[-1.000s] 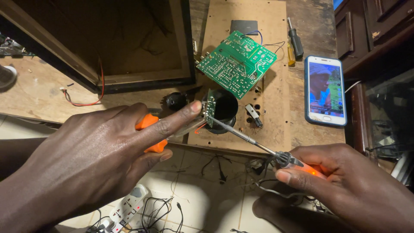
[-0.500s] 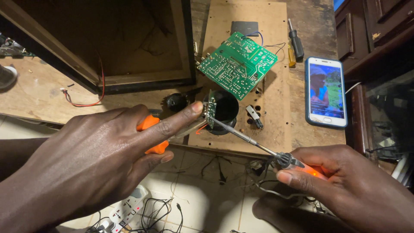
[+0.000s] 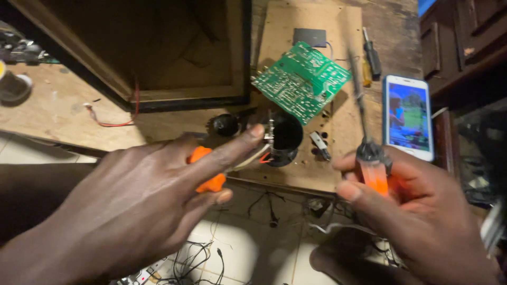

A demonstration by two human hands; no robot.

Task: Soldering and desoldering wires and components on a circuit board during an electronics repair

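Observation:
My left hand (image 3: 153, 203) grips orange-handled pliers (image 3: 207, 169), its forefinger stretched out to a small component (image 3: 270, 133) held at the pliers' tip, in front of a black round part (image 3: 288, 138). My right hand (image 3: 417, 211) holds a soldering iron (image 3: 372, 169) by its orange handle, the metal shaft pointing up and away from the component, blurred. A green circuit board (image 3: 302, 79) lies tilted on the wooden board (image 3: 338, 31) just beyond.
A smartphone (image 3: 407, 117) with a lit screen lies at the right. Two screwdrivers (image 3: 371, 55) rest near the circuit board. An open dark wooden cabinet (image 3: 158, 47) fills the upper left. Tangled wires and a power strip (image 3: 142, 274) lie on the tiled floor below.
My right hand has swung the soldering iron away from the component; its tip now points upward toward the screwdrivers. The left hand with the pliers has stayed in place.

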